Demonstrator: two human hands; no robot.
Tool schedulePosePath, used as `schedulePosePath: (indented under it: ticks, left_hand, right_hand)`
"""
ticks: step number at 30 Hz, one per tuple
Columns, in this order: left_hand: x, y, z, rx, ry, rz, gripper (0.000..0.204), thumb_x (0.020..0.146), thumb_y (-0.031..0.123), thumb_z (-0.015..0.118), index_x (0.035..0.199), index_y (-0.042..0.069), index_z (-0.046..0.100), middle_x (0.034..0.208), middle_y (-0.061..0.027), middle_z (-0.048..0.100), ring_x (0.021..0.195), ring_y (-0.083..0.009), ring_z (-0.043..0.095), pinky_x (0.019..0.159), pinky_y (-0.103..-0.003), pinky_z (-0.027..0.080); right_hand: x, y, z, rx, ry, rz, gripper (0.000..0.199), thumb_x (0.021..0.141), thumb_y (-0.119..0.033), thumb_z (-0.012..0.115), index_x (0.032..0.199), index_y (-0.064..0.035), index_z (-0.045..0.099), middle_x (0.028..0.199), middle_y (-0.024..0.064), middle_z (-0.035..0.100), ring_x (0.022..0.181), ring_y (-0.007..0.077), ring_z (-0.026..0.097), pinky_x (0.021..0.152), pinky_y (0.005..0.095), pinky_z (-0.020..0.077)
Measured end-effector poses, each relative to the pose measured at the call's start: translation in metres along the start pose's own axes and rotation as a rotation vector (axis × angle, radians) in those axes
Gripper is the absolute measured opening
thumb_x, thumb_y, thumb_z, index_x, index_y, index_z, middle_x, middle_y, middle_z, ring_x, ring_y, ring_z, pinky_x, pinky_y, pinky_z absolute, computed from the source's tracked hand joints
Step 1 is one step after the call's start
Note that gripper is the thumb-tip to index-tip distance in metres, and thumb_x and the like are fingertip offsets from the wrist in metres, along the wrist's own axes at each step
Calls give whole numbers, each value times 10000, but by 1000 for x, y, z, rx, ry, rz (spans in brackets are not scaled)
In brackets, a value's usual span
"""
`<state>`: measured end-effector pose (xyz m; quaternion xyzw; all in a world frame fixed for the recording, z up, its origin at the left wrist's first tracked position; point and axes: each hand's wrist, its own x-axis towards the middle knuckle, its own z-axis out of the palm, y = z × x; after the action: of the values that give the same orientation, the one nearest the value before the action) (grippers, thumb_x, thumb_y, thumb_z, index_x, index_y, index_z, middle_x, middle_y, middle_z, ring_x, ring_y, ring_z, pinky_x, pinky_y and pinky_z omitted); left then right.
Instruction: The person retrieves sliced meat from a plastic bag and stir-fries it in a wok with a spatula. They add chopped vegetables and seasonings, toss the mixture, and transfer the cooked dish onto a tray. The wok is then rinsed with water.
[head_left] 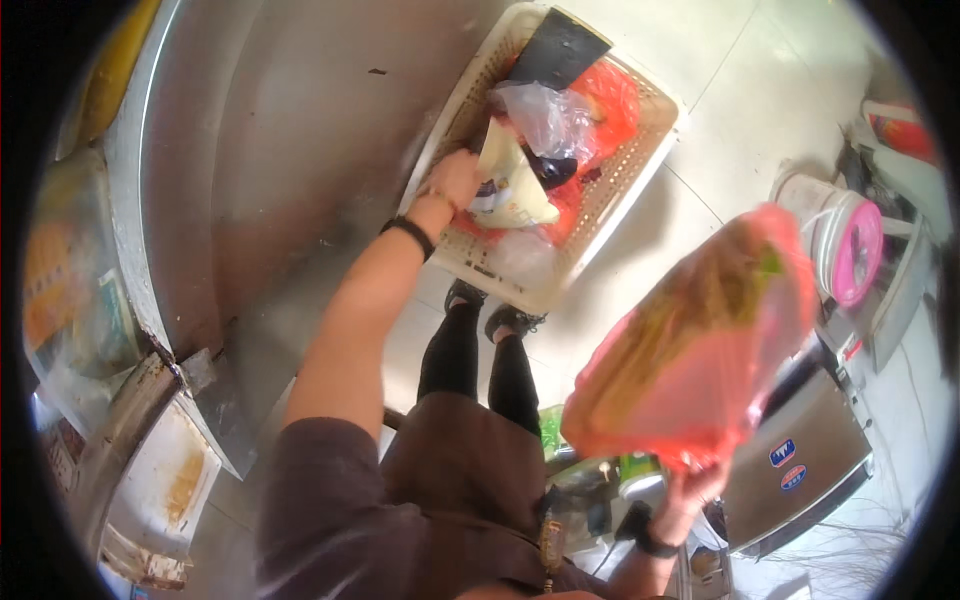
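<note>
My right hand (695,488) is closed on the gathered end of a red translucent plastic bag (690,350), lifted high at the right. Long greenish-brown contents show through the bag; their kind cannot be made out. My left hand (455,180) reaches over the left rim of a cream plastic basket (610,235). Its curled fingers grip the edge of a cream-coloured printed packet (515,185), the fingertips partly hidden. Around the packet in the basket lie a clear plastic bag (550,118), red plastic bags (608,105) and a flat black piece (562,48).
The basket stands before my feet on a tiled floor (745,90), beside a large brownish metal surface (290,130) at left. To the right are a white bucket with a pink lid (858,252) and a steel box (805,455). A rusty white-fronted unit (165,475) stands lower left.
</note>
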<state>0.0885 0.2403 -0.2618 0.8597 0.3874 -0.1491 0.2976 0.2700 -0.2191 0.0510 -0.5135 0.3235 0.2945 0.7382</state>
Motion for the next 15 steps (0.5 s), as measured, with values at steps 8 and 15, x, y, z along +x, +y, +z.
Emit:
schedulePosePath:
  ticks: [8,15]
  left_hand:
    - [-147,-3,-47,90,-18,-117,222,818,121,589,1012,32,651,966,-202,611,941,-391,591,801,-446,496]
    - [-36,135,36,-203,-122,275,380,820,154,587,1182,39,563,1153,-215,534,1044,-397,545,926,-432,454]
  right_hand:
    - [41,87,-107,-181,398,128,272,1005,-302,392,1075,-105,566,772,9,551,579,131,462,490,288,429]
    - [46,84,-108,-55,518,134,298,1008,-314,405,1054,-65,562,761,20,544,582,155,458,522,282,426]
